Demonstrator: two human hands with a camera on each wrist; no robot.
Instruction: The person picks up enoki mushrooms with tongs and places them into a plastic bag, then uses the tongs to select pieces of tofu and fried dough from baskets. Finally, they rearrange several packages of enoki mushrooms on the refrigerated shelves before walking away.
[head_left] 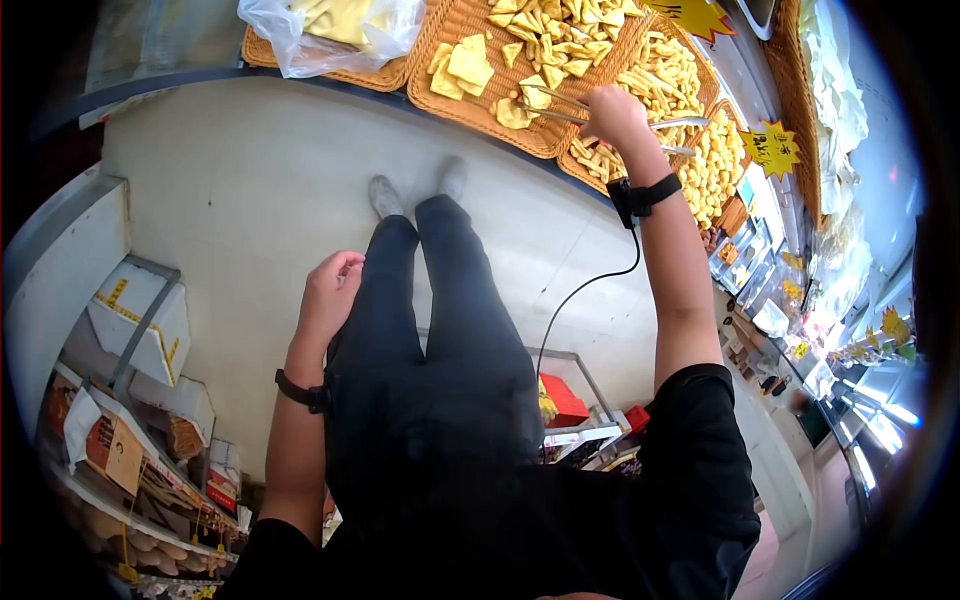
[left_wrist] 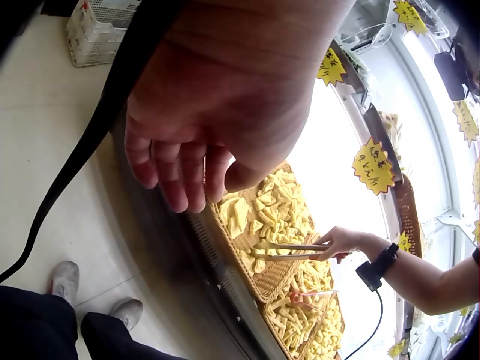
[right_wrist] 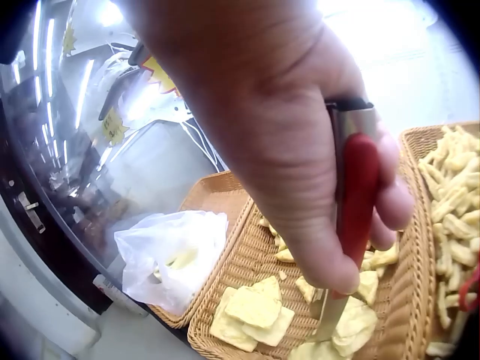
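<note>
My right hand (head_left: 614,112) grips metal tongs (left_wrist: 289,247) by their red handle (right_wrist: 358,195), thumb along one side and fingers on the other. The tong tips are at pale yellow tofu-like pieces (right_wrist: 354,328) in a wicker basket (head_left: 530,145). Beside them in that basket lie flat square pieces (right_wrist: 255,304), with many smaller triangular ones (head_left: 560,40) further back. Low beside my thigh hangs my left hand (head_left: 332,290), fingers loosely curled and holding nothing. In the left wrist view the left hand (left_wrist: 217,97) overlaps the basket's near edge.
A plastic bag (head_left: 350,30) of yellow pieces sits in the basket to the left. Baskets of strips (head_left: 665,75) and small chunks (head_left: 715,160) stand to the right, with other tongs (head_left: 680,122) lying there. Yellow price signs (head_left: 772,148) stand behind. Shelves (head_left: 140,350) stand at left.
</note>
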